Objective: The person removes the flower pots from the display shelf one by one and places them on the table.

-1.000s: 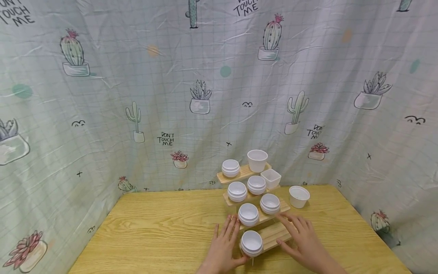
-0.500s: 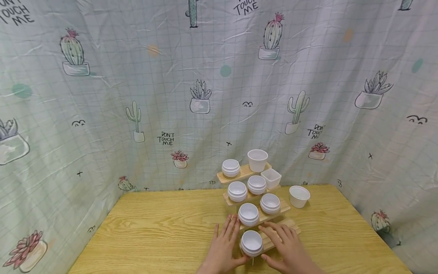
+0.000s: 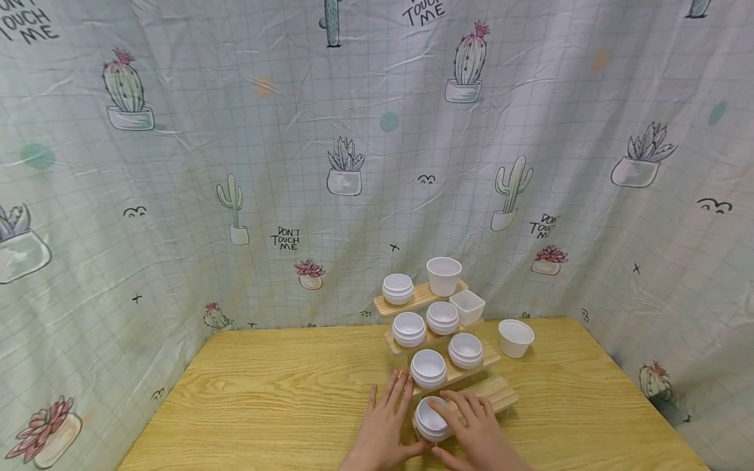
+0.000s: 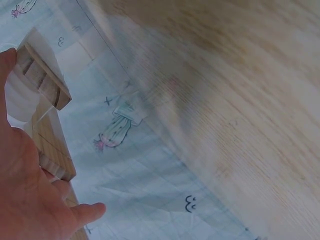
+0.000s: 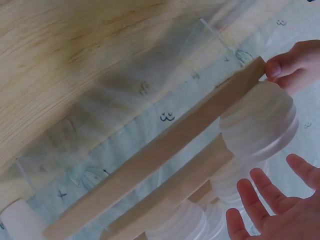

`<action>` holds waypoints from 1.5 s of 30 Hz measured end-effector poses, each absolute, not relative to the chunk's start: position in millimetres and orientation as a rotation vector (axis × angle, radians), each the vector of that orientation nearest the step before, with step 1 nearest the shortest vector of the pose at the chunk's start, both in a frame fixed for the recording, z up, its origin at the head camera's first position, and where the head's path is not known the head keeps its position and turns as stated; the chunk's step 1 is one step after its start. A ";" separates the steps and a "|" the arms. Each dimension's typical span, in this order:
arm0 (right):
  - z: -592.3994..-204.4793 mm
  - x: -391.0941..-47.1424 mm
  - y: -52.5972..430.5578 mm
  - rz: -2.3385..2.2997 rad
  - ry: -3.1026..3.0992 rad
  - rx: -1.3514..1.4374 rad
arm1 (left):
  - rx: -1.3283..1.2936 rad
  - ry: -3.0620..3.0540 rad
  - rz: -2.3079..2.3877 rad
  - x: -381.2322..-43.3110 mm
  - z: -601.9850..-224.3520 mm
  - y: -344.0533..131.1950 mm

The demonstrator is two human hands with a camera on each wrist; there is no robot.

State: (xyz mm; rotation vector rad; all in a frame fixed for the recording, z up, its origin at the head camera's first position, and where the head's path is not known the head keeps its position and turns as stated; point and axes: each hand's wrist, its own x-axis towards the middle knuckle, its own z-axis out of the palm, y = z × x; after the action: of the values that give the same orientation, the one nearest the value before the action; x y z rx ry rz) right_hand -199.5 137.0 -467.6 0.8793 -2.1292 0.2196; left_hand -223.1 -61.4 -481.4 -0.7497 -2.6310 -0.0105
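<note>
My left hand (image 3: pixel 384 418) rests against the left side of a tiered wooden display stand (image 3: pixel 501 392), fingers stretched along it. Its thumb touches the front board's end, also seen in the left wrist view beside the wooden board (image 4: pixel 52 75). A round white cup (image 3: pixel 430 418) sits on the lowest step. My right hand (image 3: pixel 471 428) reaches over that cup with fingers extended, overlapping its right rim in the head view. From the right wrist, its spread fingers (image 5: pixel 272 192) show close to the white cup (image 5: pixel 260 120), without curling round it.
Several more white cups stand on the upper steps, including a square one (image 3: pixel 467 307) and a taller one (image 3: pixel 444 276). Another white cup (image 3: pixel 516 338) stands on the wooden table (image 3: pixel 283 392) right of the stand. A cactus-print curtain (image 3: pixel 283 163) surrounds the table.
My right hand has moved left along the lowest step to the front cup, uncovering the step's right end. My left hand stays where it was, and the cups have hardly moved.
</note>
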 end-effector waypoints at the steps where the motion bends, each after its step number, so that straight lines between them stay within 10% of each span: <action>1: -468.4 -199.9 136.4 0.219 -2.124 0.881 | -0.749 -2.626 -0.007 -223.1 -481.5 -61.5; 45: -487.6 -214.1 122.7 0.145 -2.195 0.799 | -0.762 -2.574 0.028 -223.8 -483.9 -61.4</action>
State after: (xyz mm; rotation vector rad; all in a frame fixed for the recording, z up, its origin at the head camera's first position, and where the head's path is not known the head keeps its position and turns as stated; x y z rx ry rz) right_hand -214.1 122.7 -487.6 0.7993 -2.1951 0.1455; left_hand -223.8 -61.4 -483.9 -0.7619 -2.5744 0.0278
